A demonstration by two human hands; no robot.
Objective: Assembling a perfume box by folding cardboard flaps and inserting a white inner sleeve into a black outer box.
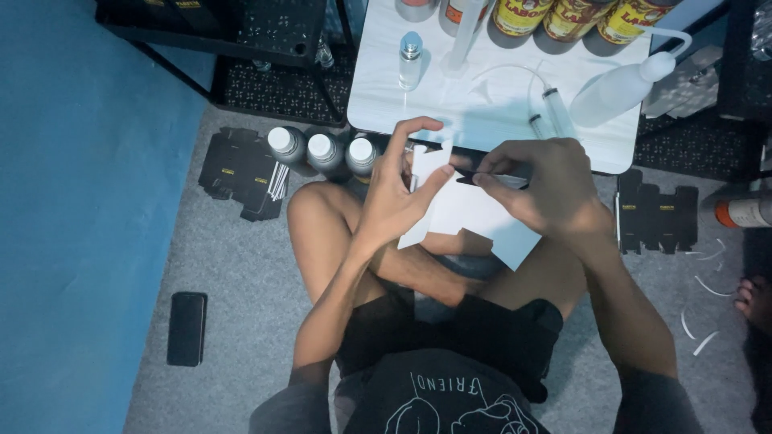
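White sheet (474, 213) held over the lap, left hand (398, 197) pinching its edge, right hand (543, 189) pinching a small dark strip (490, 178) against it; beyond, low white table (386, 88) with small clear bottle (411, 58), squeeze bottle (615, 92), syringes (555, 108); three white-capped dark bottles (326, 151) on floor.

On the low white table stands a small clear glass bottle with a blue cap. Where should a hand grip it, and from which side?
Probably grip the small glass bottle around its clear body, below the blue cap, from the front table edge. It stands upright, that side looks open, and a tall clear container stands close on one side.
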